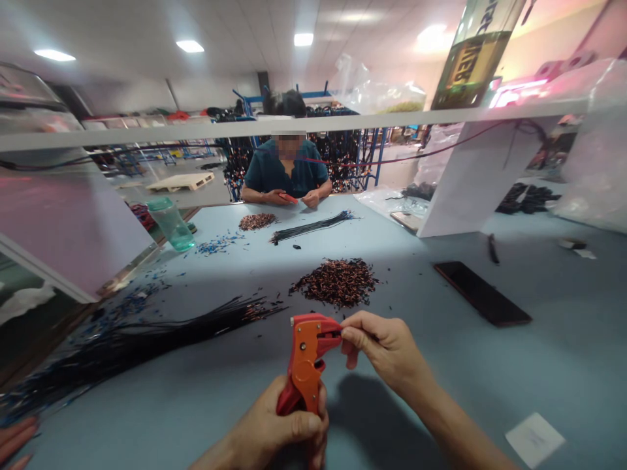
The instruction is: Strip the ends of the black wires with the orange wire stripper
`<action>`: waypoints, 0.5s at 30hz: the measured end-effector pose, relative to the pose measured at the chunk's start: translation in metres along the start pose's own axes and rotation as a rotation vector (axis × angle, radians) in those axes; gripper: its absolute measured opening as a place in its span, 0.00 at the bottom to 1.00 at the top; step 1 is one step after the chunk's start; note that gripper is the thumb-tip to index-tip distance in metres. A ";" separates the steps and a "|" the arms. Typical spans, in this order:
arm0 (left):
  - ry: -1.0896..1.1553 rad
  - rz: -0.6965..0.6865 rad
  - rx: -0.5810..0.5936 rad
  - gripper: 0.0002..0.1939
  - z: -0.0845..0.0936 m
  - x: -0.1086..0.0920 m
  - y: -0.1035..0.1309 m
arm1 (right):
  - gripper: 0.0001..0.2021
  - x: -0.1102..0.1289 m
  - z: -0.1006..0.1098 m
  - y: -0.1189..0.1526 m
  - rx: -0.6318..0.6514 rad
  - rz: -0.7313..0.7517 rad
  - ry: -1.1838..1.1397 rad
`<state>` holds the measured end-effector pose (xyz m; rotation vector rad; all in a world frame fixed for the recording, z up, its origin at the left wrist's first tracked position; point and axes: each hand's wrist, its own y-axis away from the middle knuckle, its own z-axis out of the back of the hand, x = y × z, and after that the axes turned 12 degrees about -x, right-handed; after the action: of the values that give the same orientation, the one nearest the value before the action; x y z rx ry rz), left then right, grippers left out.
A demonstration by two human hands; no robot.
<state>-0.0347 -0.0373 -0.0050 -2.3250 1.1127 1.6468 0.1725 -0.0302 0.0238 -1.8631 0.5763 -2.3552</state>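
Note:
My left hand is wrapped round the handles of a red and orange wire stripper, held upright with its jaws pointing right. My right hand is pinched at the tip of those jaws; what lies between its fingers is too small to make out. Beyond the tool lies a pile of small black and copper-coloured pieces. A long bundle of black wires stretches across the left of the table, its copper-coloured ends toward the middle.
Across the table, a person holds a red tool. A black phone and white card lie right. A green cup stands left. A shelf crosses above. Another person's fingers show bottom left.

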 end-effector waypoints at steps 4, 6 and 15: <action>0.006 0.005 -0.005 0.21 -0.001 0.001 -0.001 | 0.11 -0.001 0.000 -0.001 -0.004 0.037 0.047; 0.007 0.017 -0.019 0.21 -0.001 0.002 -0.001 | 0.11 -0.002 0.001 -0.001 -0.006 0.064 0.079; -0.042 0.000 -0.099 0.24 -0.001 0.009 -0.002 | 0.14 -0.005 -0.004 0.001 -0.040 0.118 0.136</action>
<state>-0.0312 -0.0405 -0.0126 -2.3370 1.0459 1.7812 0.1698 -0.0288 0.0176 -1.6433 0.7310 -2.4227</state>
